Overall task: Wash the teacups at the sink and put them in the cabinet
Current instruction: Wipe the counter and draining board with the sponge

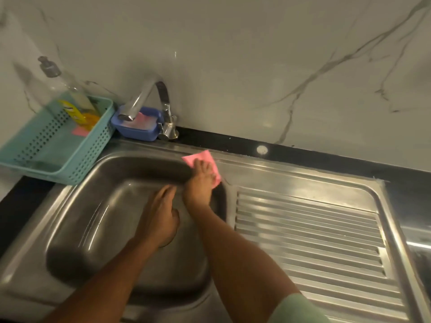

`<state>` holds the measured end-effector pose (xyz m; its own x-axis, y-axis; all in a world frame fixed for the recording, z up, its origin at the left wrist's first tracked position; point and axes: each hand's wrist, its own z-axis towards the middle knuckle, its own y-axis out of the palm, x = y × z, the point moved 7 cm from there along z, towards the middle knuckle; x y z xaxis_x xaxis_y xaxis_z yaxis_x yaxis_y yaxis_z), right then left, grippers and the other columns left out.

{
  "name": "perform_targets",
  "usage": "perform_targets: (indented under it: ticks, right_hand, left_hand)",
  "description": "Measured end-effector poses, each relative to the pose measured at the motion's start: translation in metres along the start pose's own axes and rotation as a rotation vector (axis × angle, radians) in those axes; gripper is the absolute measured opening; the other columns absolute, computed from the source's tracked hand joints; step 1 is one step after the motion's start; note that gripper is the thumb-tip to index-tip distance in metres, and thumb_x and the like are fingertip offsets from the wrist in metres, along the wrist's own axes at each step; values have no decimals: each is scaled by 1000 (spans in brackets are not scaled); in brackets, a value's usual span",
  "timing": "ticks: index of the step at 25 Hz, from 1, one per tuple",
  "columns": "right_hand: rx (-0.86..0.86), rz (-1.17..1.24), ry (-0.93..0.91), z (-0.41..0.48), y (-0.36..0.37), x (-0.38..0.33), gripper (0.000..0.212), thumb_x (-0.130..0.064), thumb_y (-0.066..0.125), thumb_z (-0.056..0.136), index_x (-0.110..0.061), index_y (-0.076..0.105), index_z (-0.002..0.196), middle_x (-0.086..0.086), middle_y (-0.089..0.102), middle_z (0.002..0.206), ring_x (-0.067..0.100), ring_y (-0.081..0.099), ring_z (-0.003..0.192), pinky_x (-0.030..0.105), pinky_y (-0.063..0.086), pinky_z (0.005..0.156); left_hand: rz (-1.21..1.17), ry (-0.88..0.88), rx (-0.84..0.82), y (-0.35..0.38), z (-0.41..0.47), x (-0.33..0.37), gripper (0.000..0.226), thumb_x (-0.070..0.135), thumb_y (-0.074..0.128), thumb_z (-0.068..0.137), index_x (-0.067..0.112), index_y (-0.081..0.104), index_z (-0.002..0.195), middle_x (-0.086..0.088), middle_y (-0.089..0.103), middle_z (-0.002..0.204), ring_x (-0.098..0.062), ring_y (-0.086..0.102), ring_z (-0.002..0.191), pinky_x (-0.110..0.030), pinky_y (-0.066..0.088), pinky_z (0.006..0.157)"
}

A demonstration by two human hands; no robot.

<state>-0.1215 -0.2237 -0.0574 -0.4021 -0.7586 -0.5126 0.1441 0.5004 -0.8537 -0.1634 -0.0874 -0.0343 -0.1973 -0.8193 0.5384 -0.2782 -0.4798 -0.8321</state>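
Sink: the steel sink (81,217) takes up the middle of my view, its basin wet and shiny.
Under the left palm: a dark curved edge (168,241) shows below the heel of the hand, inside the basin. I cannot tell whether it is a teacup.
Left hand: my left hand (161,217) is low over the basin, fingers pointing to the far wall. I cannot tell whether it holds anything or how wide it is.
Right hand: my right hand (198,187) reaches to the far right corner of the basin. Its fingers lie straight and spread on a pink cloth (205,157), pressing it flat, not curled round it.
Pink cloth: it lies on the sink rim at that corner, partly under the fingers.
Sleeve: a pale green sleeve (298,308) covers the right upper arm.
Drainboard: the ribbed drainboard (303,229) runs to the right of the basin.
Tap: the chrome tap (144,96) stands behind the basin, spout turned left.
Soap dish: a blue soap dish (137,132) sits just beside the tap base, something pink inside.
Basket: a teal basket (58,148) sits at the far left corner, holding a clear pump bottle (67,89) that looks tilted.
Bench: the black bench (326,157) edges the sink, against a marbled wall (256,66).
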Motion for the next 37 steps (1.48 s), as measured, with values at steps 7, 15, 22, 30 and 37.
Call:
perform_targets:
  ticks: [7,15,22,30,37]
  right_hand:
    - [-223,756,145,-39,25,-38,31,-15,49,104,-16,61,132,9,69,120,23,67,107,20,49,75]
    - [518,845,393,-33,-204,234,29,-29,49,106,-22,49,134,8,65,117,30,69,100,53,62,77]
    - [362,16,550,-4,-279,355,58,2,46,94,-16,41,148,25,52,134,46,53,120,50,45,99]
    - [30,-400,516,62,-152,220,70,-26,46,101,-14,11,160,37,22,156,57,28,139,65,40,104]
    - [-36,-390,238,71,-48,46,62,-19,42,104,-7,15,158,40,25,153,61,31,135,67,40,103]
  left_hand:
    - [0,-36,20,-16,-5,-38,65,7,62,73,14,54,137,-7,59,135,-31,53,124,-45,49,101]
    - [-73,172,-45,38,15,88,63,4,57,90,10,43,152,-6,40,157,-23,37,144,-33,31,119]
    - [-54,213,-42,75,17,147,60,5,54,94,9,41,152,-5,41,156,-22,37,142,-31,32,116]
    - [-23,101,6,48,11,85,61,7,52,94,10,39,154,-5,36,159,-21,34,146,-30,30,118]
    - [-27,44,-12,14,22,9,64,8,57,91,9,40,153,-9,37,158,-26,33,146,-36,33,117]
